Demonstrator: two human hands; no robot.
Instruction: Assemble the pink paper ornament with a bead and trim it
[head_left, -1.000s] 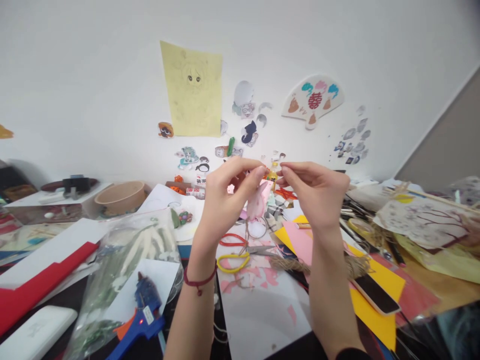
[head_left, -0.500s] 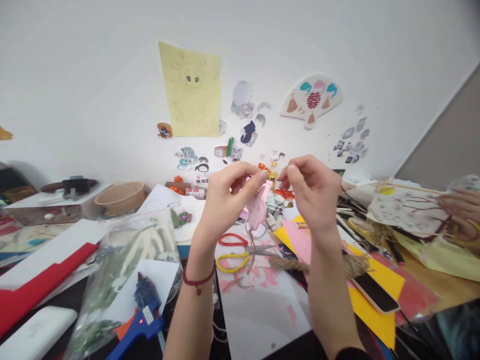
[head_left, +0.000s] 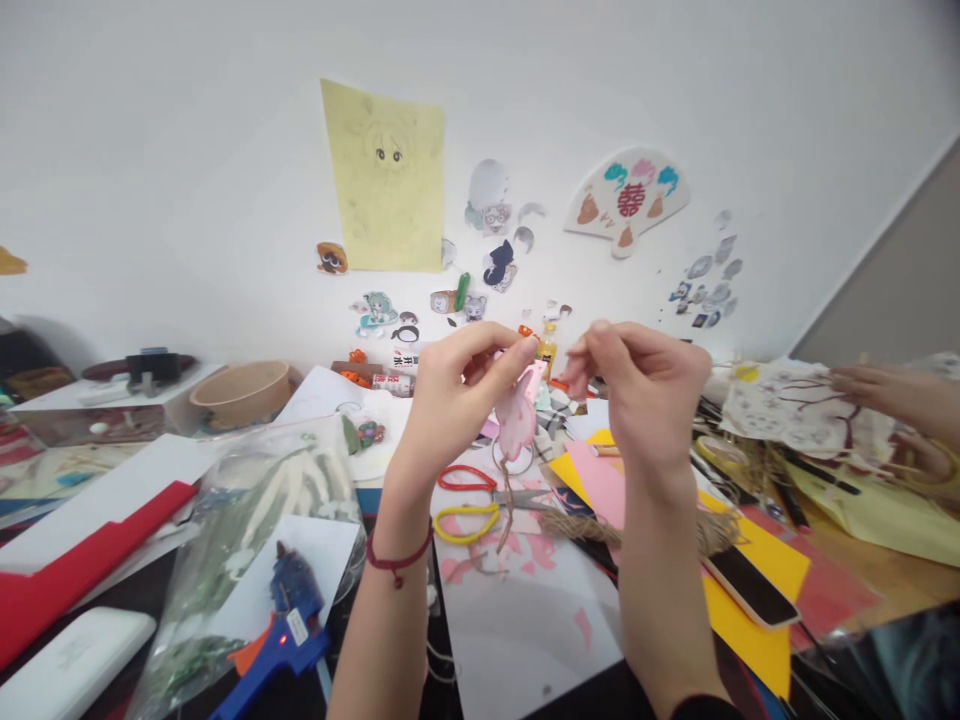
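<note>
Between the thumb and fingers of my left hand (head_left: 466,390) is a pink flower-like paper cutout (head_left: 516,425), held up over the table. Brown string (head_left: 506,500) dangles below it. My right hand (head_left: 654,390) is raised beside it, apart from the cutout, with thumb and fingertips pinched together. Whatever they hold, perhaps a thread, is too fine to make out. Under my hands lie scissors (head_left: 496,498) with one red and one yellow handle. Pink paper scraps (head_left: 583,628) are scattered on a white sheet (head_left: 517,660).
A blue glue gun (head_left: 296,645) with a red light lies at left, beside a plastic bag (head_left: 225,540). At right are a phone (head_left: 752,585), twine (head_left: 712,530) and coloured paper (head_left: 769,645). A co-worker's hand (head_left: 892,400) touches a patterned white piece (head_left: 780,410) at far right.
My right hand has moved a little right, away from the cutout, and turned slightly. My left hand stays nearly still with the cutout. The co-worker's hand has shifted left over the patterned piece.
</note>
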